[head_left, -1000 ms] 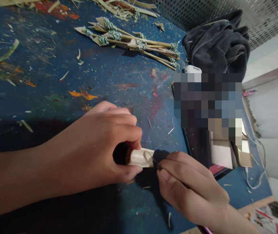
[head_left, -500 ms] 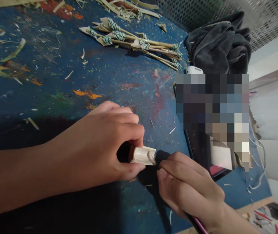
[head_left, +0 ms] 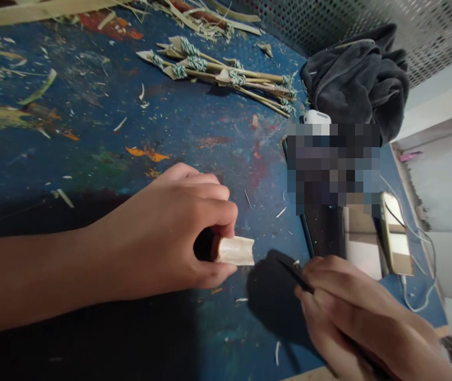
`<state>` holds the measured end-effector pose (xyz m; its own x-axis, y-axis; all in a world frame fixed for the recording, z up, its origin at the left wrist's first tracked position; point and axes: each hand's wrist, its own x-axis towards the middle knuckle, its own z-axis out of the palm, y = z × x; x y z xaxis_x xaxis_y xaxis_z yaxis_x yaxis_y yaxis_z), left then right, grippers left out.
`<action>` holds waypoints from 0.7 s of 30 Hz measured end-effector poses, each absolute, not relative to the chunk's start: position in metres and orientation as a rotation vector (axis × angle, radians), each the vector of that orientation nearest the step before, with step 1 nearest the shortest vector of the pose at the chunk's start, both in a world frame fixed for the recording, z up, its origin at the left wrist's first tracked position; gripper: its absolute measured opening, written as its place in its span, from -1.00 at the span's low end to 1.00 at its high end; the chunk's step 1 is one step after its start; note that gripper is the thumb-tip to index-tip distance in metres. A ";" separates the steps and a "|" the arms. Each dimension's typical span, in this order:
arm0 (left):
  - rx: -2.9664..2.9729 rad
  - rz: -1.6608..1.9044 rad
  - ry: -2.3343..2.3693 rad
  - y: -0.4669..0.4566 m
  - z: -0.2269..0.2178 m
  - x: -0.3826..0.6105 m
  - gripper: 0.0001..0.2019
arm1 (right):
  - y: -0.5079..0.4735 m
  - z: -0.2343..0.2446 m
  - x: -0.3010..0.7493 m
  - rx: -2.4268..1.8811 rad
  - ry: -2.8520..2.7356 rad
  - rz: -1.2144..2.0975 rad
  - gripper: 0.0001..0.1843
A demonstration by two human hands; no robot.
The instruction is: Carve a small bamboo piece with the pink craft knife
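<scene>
My left hand (head_left: 170,238) rests on the blue paint-stained table (head_left: 91,153), fingers curled around a short pale piece of bamboo (head_left: 236,250) whose cut end sticks out to the right. My right hand (head_left: 352,312) is at the lower right, fingers pinched on a thin dark-bladed carving tool (head_left: 295,275). The blade tip points toward the bamboo but stands a short way to its right, not touching it.
A bundle of bamboo sticks wound with green-white string (head_left: 226,76) lies at the back. A dark cloth (head_left: 358,76) is heaped at the back right. A tablet (head_left: 323,233), a phone (head_left: 396,241) and a white cable (head_left: 418,296) lie right. Shavings litter the table.
My right hand has drawn the blade away from the bamboo's end, moving right and down. The left hand keeps the bamboo in nearly the same place.
</scene>
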<state>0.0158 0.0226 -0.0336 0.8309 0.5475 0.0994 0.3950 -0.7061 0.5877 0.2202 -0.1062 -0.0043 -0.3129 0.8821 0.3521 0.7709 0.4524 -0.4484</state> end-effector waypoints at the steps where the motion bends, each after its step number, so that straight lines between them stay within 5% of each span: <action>1: 2.445 0.350 0.704 0.022 -0.033 0.016 -0.83 | -0.104 -0.005 0.219 -1.375 -2.135 0.262 -0.78; 21: 2.431 0.381 0.690 0.022 -0.034 0.016 -0.83 | -0.099 -0.033 0.216 -1.216 -2.210 0.388 -0.75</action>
